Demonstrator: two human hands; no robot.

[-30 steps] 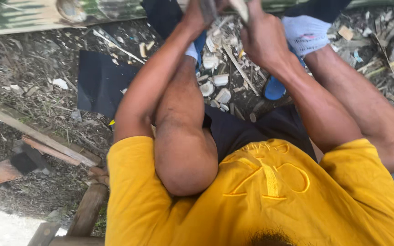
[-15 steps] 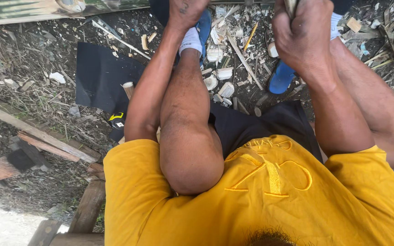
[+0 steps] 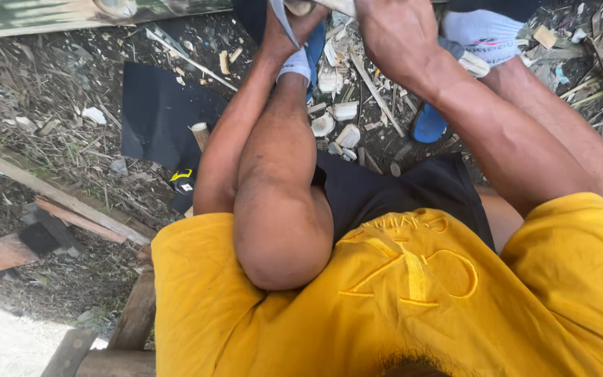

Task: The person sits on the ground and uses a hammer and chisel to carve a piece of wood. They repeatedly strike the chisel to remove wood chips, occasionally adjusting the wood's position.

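Your right hand, raised a moment ago, has dropped back level with the left hand, both grips clamped on a pale bamboo piece at the frame's top edge above the cut offcuts on the ground between your feet — stroke likely spent.

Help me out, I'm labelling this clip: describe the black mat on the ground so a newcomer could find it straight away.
Start from the person's left forearm, which runs up the middle of the view over ground littered with pale wood chips. Just left of that arm lies the black mat, flat on the debris. It is the only smooth, dark, straight-edged sheet there; everything round it is splintered and pale brown.
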